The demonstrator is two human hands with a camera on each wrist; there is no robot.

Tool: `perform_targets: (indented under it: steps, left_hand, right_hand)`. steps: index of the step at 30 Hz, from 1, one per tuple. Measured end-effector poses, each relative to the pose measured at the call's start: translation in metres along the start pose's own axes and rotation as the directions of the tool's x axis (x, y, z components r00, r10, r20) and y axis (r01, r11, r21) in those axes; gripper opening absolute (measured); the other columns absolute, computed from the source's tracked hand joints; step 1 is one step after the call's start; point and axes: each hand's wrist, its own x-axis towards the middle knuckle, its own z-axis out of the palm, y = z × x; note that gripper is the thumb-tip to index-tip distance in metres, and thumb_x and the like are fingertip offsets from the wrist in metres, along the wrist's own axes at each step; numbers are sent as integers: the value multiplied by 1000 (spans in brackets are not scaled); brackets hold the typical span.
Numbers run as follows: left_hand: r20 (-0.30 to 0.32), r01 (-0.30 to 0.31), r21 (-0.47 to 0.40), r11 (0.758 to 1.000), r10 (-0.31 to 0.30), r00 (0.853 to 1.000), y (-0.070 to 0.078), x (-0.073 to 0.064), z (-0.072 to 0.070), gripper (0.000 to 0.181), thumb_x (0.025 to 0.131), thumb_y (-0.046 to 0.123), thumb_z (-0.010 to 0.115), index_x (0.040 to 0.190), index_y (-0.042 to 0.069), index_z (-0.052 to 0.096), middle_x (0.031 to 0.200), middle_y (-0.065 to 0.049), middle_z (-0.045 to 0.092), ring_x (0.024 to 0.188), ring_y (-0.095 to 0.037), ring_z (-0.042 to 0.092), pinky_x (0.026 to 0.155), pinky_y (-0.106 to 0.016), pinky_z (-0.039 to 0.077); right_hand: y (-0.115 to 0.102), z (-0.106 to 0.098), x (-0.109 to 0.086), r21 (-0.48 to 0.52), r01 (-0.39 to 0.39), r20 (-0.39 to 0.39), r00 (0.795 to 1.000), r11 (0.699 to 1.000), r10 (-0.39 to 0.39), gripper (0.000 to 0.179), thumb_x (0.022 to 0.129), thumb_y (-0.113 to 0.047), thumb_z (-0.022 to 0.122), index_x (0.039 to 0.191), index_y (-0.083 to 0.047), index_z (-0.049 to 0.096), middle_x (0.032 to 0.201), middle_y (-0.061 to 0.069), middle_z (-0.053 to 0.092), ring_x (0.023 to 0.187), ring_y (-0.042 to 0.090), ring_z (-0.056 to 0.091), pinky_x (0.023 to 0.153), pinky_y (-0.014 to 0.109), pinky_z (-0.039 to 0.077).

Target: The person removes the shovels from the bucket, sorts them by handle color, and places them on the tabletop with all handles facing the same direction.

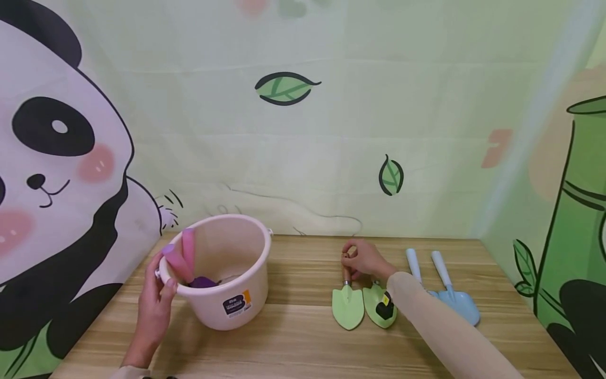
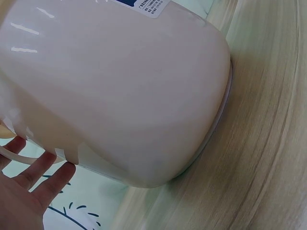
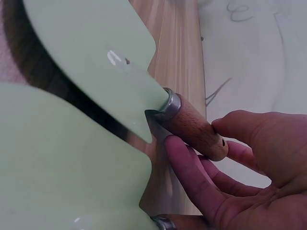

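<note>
A pale pink bucket (image 1: 236, 295) stands on the left part of the table, two pink handles (image 1: 188, 247) leaning inside it above something purple (image 1: 203, 282). My left hand (image 1: 156, 295) grips its rim on the near left side; in the left wrist view the fingers (image 2: 55, 182) touch the outer wall by the bail. Farther right, my right hand (image 1: 366, 258) pinches the wooden handle of a light green trowel (image 1: 347, 308) between thumb and fingers. A second green trowel (image 1: 379, 308), with a black and yellow label, lies just right of it, its handle mostly hidden by the hand.
Right of my right forearm lie two light blue tools with pale handles; one is a shovel (image 1: 461, 305), the other's blade is mostly hidden by the sleeve. Behind the wooden table (image 1: 293, 347) hangs a printed backdrop (image 1: 307, 158) with a panda and leaves.
</note>
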Motion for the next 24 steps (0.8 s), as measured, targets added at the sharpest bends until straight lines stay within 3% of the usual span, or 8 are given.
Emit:
perform_targets:
  steps: [4,12,24]
  left_hand:
    - [-1,-4,-2,1000,4,1000,0,0,0,62,105,12,48,163,21,27,154,-10,42,129,0,45,94,-8,41]
    - [-30,-22,-23,999,22,999,3,-2,1,61,104,8,48,161,19,32,147,5,45,127,1,47,96,-8,40]
    - [-8,-12,-26,1000,12,1000,3,-1,0,61,105,10,48,162,19,29,154,-11,43,131,-1,44,97,-9,40]
  right_hand:
    - [0,0,0,2,-9,-1,1000,1000,9,22,93,-2,69,113,-2,61,83,13,61,57,23,69,54,36,60]
    - [-1,-1,0,-10,-14,10,1000,1000,14,24,93,-3,70,116,-1,61,85,14,61,58,23,69,55,36,60]
    - [-21,-16,-4,-100,-7,69,998,995,14,35,96,-7,68,128,1,56,96,16,64,71,31,69,60,40,61]
